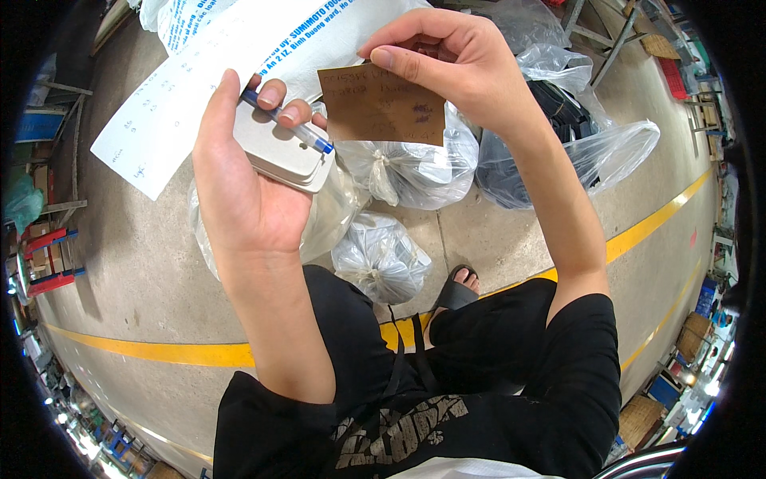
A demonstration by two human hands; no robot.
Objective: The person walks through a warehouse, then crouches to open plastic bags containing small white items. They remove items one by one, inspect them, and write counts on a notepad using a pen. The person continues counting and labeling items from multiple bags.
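Observation:
My left hand (251, 191), palm up, is closed around several things. A blue-capped clear pen (287, 120) lies across its fingers, over a pale grey, flat, layered object (275, 152) with rounded corners whose kind I cannot make out. A white sheet of paper (171, 108) with handwriting sticks out to the left behind the thumb. My right hand (459, 68) pinches the top edge of a small brown paper card (379, 112) between thumb and fingers. Faint handwriting and a dark smudge mark the card, which hangs just right of the pen tip.
Knotted clear plastic bags (383, 259) stand on the concrete floor before my legs. Right of them sits a clear bag (511, 172) of black items. Behind the paper lies a white sack (319, 40) with blue print. A yellow line (183, 351) crosses the floor; shelving flanks both sides.

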